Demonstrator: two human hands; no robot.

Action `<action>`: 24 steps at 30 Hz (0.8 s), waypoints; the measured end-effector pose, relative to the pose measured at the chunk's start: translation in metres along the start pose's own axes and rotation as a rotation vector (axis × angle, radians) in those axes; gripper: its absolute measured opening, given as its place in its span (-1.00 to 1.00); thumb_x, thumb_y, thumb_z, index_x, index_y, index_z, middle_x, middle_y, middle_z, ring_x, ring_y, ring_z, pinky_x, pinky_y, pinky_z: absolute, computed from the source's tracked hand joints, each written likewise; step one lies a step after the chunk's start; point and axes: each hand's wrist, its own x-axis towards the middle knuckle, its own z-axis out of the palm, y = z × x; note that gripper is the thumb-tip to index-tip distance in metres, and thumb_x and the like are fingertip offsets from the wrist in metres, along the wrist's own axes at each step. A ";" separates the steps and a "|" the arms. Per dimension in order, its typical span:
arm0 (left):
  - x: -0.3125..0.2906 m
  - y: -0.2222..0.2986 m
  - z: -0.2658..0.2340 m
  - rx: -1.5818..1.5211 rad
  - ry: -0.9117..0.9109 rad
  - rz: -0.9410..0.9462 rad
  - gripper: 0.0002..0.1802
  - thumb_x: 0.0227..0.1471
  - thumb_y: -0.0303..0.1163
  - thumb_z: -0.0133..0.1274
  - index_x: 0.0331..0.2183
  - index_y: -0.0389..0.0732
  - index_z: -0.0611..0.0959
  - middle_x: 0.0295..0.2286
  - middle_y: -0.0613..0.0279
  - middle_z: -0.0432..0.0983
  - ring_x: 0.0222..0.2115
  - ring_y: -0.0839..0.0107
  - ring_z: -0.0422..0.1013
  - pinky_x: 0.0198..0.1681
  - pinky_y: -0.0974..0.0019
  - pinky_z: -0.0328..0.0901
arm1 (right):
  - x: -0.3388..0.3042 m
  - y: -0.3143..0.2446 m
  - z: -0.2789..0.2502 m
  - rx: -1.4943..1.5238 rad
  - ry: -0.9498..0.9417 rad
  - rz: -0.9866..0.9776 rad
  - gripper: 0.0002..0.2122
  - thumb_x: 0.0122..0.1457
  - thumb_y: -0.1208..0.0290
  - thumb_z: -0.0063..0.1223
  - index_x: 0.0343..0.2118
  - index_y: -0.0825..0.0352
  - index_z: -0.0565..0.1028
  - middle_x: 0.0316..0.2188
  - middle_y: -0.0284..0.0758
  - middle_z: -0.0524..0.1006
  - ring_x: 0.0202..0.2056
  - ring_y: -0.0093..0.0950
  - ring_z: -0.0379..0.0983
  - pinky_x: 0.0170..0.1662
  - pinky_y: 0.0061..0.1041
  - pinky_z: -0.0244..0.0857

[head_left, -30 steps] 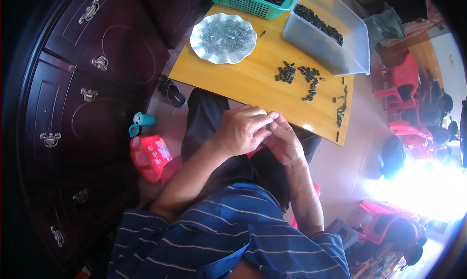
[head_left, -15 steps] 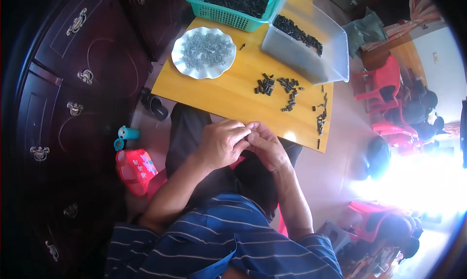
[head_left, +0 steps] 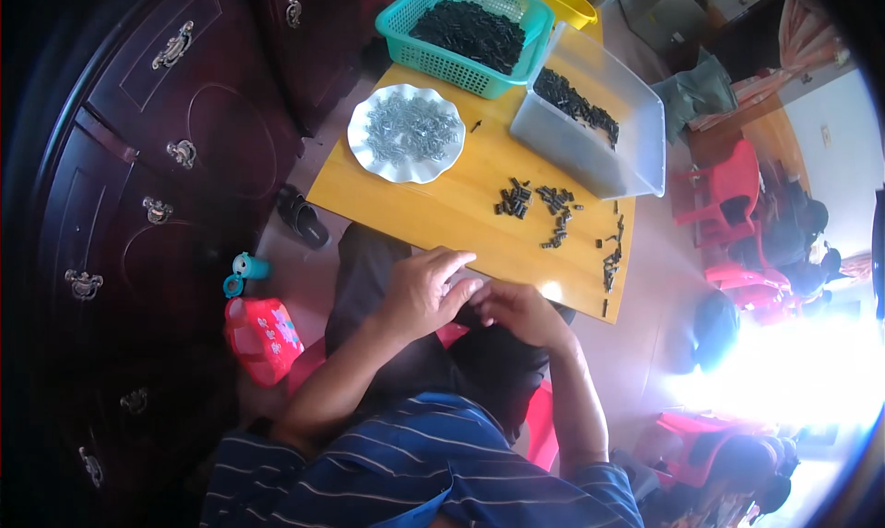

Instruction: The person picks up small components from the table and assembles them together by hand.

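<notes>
Over my lap, just short of the table's near edge, my two hands are close together. My left hand [head_left: 426, 290] has its thumb and forefinger apart, and nothing shows between them. My right hand [head_left: 524, 312] is closed, its curled fingertips near my left thumb; whatever they pinch is too small or hidden. Beyond them, several small black cylindrical pieces [head_left: 513, 198] lie in loose groups on the yellow table [head_left: 433, 217]. A scalloped white plate [head_left: 406, 173] holds many small clear pieces. One lone black piece [head_left: 477, 125] lies beside the plate.
At the table's back are a green basket [head_left: 396, 44] full of black pieces, a clear plastic bin [head_left: 590, 164] partly filled with them, and a yellow container [head_left: 562, 3]. Dark drawers [head_left: 221, 113] stand at left. A red bag-like item [head_left: 267, 339] and a black shoe [head_left: 302, 219] are on the floor.
My hands, pressed together at the fingertips before, have drawn slightly apart. My left thumb and forefinger have spread. The view has shifted, so the table sits lower and further right.
</notes>
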 end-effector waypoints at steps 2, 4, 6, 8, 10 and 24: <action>0.000 -0.006 -0.004 -0.030 0.015 -0.011 -0.73 0.01 -0.49 0.27 -0.19 -0.29 0.65 -0.40 0.06 0.62 -0.42 0.13 0.58 -0.37 0.24 0.43 | 0.002 -0.009 -0.002 -0.237 -0.177 -0.015 -0.88 0.24 0.56 0.07 -0.20 0.34 0.57 -0.45 -0.34 0.59 -0.37 -0.52 0.52 -0.22 -0.46 0.40; 0.001 -0.004 -0.006 -0.029 0.039 -0.007 -0.78 0.02 -0.52 0.25 -0.22 -0.30 0.66 -0.40 0.05 0.62 -0.42 0.13 0.59 -0.37 0.25 0.44 | 0.006 -0.018 -0.003 -0.616 -0.377 -0.088 -0.89 0.21 0.51 0.07 -0.23 0.27 0.58 -0.44 -0.20 0.61 -0.33 -0.25 0.57 -0.20 -0.27 0.41; 0.001 -0.003 -0.008 -0.023 0.058 -0.002 -0.82 0.04 -0.55 0.22 -0.25 -0.32 0.66 -0.41 0.04 0.62 -0.42 0.13 0.59 -0.38 0.25 0.44 | 0.018 -0.050 -0.007 -0.731 -0.304 -0.068 -0.89 0.23 0.48 0.05 -0.24 0.26 0.58 -0.42 -0.17 0.61 -0.31 -0.19 0.57 -0.19 -0.24 0.41; 0.001 -0.002 -0.007 0.012 0.044 -0.032 -0.87 0.05 -0.56 0.19 -0.29 -0.34 0.66 -0.41 0.03 0.63 -0.40 0.13 0.60 -0.37 0.25 0.44 | 0.049 -0.064 -0.031 -0.885 -0.066 -0.175 -0.86 0.24 0.43 0.00 -0.23 0.25 0.59 -0.39 -0.13 0.62 -0.28 -0.10 0.57 -0.19 -0.18 0.42; 0.002 -0.002 -0.006 0.021 0.052 -0.008 -0.89 0.05 -0.56 0.18 -0.30 -0.34 0.66 -0.41 0.04 0.63 -0.40 0.13 0.60 -0.37 0.26 0.44 | 0.090 -0.087 -0.067 -0.977 0.376 -0.329 -0.83 0.21 0.45 0.02 -0.18 0.26 0.59 -0.41 -0.12 0.63 -0.29 -0.07 0.58 -0.18 -0.16 0.44; 0.001 -0.005 0.000 0.005 -0.018 -0.004 -0.90 0.05 -0.59 0.16 -0.31 -0.31 0.66 -0.41 0.05 0.63 -0.40 0.12 0.59 -0.36 0.24 0.44 | 0.033 -0.031 -0.106 -0.791 0.758 -0.137 -0.84 0.15 0.45 0.16 -0.24 0.36 0.64 -0.31 -0.11 0.65 -0.28 -0.23 0.63 -0.17 -0.32 0.47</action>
